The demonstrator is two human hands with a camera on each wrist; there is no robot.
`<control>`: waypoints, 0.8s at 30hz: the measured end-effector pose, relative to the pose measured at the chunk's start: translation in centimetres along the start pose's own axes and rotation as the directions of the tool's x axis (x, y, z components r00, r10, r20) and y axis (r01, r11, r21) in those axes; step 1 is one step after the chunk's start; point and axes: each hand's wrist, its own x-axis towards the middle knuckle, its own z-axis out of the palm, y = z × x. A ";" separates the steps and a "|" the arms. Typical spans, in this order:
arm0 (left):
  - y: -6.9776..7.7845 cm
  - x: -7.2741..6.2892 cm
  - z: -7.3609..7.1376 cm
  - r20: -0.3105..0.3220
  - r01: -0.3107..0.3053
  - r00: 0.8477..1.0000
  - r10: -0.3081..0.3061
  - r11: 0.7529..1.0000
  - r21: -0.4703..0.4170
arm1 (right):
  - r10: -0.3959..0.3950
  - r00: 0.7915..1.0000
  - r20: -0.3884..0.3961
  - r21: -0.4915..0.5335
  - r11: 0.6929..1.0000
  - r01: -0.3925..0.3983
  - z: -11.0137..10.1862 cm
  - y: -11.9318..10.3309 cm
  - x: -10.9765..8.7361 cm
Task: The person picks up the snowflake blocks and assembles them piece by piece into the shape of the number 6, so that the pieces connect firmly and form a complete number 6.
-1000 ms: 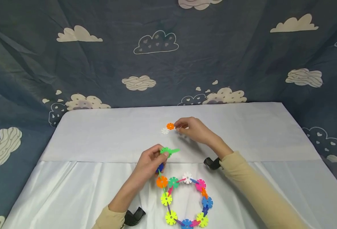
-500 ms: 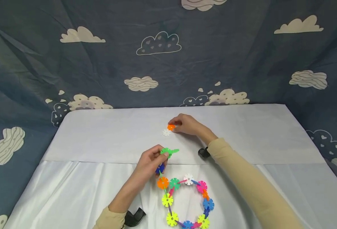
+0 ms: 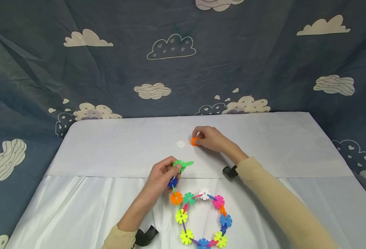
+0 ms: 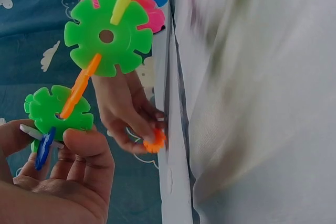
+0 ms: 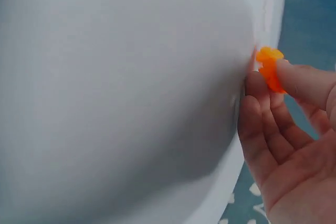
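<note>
My left hand [image 3: 161, 174] pinches a green snowflake disc [image 3: 178, 165] at the end of a chain of interlocking notched discs. Another light green piece sticks out from it to the right. In the left wrist view the gripped green disc [image 4: 76, 116] has orange, blue and white pieces slotted into it. Farther back, my right hand [image 3: 212, 139] holds an orange snowflake disc [image 3: 194, 142] between thumb and fingers, low over the table. The right wrist view shows this orange disc [image 5: 269, 67] pinched at the fingertips. A white snowflake disc [image 3: 180, 144] lies just left of it.
The chain continues as a ring of multicoloured discs [image 3: 186, 236] on the white cloth-covered table [image 3: 108, 148], near its front. Black wrist straps or mounts [image 3: 147, 236] show by both wrists. Behind the table hangs a dark cloud-patterned curtain [image 3: 176, 72].
My right hand reached left to the orange disc, took hold of it and drew it a little right, away from the white disc. My left hand stays nearly still.
</note>
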 end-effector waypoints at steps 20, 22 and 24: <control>0.9 -0.6 0.3 0.011 -0.091 0.996 0.090 0.989 0.112 | -0.067 0.918 -0.391 0.434 0.866 0.248 -0.7 -4.4 -14.1; 1.1 -0.7 0.4 0.016 -0.097 0.995 0.096 0.988 0.122 | -0.063 0.914 -0.401 0.438 0.863 0.252 -0.3 -5.3 -14.8; 0.8 -0.7 0.4 0.019 -0.106 0.994 0.104 0.986 0.129 | -0.040 0.913 -0.406 0.465 0.851 0.244 0.1 -5.9 -15.1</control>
